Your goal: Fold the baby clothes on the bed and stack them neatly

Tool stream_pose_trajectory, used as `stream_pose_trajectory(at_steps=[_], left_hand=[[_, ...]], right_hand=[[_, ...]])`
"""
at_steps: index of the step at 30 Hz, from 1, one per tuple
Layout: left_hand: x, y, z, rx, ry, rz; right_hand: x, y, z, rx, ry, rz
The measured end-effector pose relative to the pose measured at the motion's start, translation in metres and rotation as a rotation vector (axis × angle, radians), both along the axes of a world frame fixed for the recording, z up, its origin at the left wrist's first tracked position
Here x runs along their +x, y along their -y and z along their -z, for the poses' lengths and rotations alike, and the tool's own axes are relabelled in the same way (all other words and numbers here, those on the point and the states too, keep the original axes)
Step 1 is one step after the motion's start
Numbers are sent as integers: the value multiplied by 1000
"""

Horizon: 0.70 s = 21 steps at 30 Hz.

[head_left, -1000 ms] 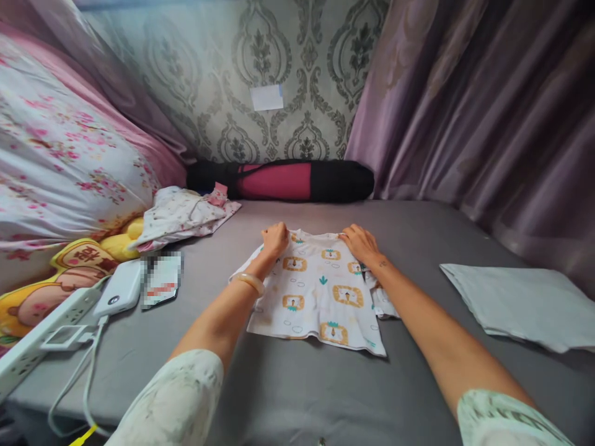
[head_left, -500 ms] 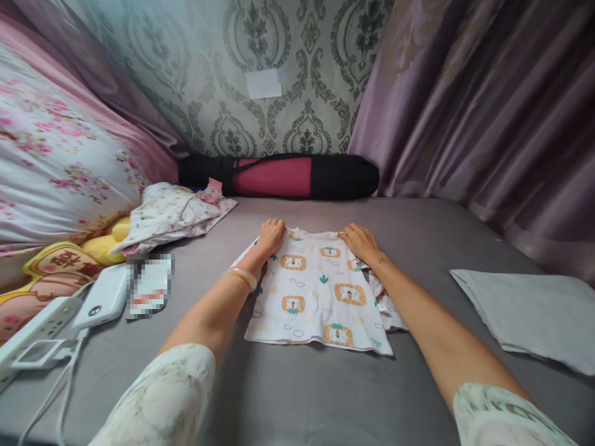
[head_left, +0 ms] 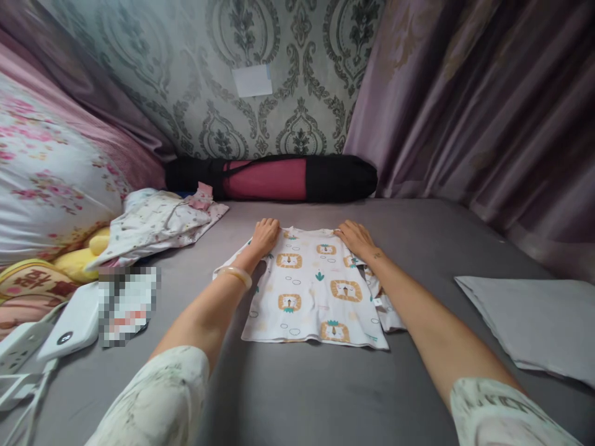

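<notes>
A small white shirt (head_left: 309,285) printed with orange lion faces and green leaves lies spread on the grey bed sheet, collar away from me. My left hand (head_left: 266,234) is closed on its left shoulder, fingers curled over the cloth. My right hand (head_left: 355,238) pinches the other shoulder beside the collar. The left sleeve sticks out past my left forearm, partly covered by it. Another bunched piece of printed cloth (head_left: 389,310) with a white tag shows beside the shirt's right side, partly under my right forearm.
A black and pink roll bag (head_left: 264,179) lies along the wall. At left are crumpled clothes (head_left: 162,220), a floral pillow (head_left: 51,167), a white power bank (head_left: 77,322) and a power strip (head_left: 23,347) with cables. A folded grey cloth (head_left: 534,322) lies at right.
The shirt's left sleeve now reaches farther out to the left. Both hands stay at the shoulders, and the view has shifted slightly.
</notes>
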State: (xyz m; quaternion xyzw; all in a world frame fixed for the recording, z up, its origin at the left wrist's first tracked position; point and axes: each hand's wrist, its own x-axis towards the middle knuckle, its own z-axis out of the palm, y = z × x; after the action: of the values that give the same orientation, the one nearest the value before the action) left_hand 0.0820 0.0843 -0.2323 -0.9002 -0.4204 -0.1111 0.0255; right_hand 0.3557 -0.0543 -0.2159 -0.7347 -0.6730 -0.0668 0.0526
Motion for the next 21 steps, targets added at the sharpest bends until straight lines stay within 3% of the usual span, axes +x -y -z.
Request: stream_pose_trajectory(at_steps=[5,12,21], left_hand=[[4,-2,-1,-130,23,-39],[26,-1,-9,-257,45,19],[31,-4,8,-153,165,2]], right_hand=[[0,-6,-1,-74,-76,-1],[-18,-25,-1,-145,-170,-37],[-27,-29,8,-36,-122,50]])
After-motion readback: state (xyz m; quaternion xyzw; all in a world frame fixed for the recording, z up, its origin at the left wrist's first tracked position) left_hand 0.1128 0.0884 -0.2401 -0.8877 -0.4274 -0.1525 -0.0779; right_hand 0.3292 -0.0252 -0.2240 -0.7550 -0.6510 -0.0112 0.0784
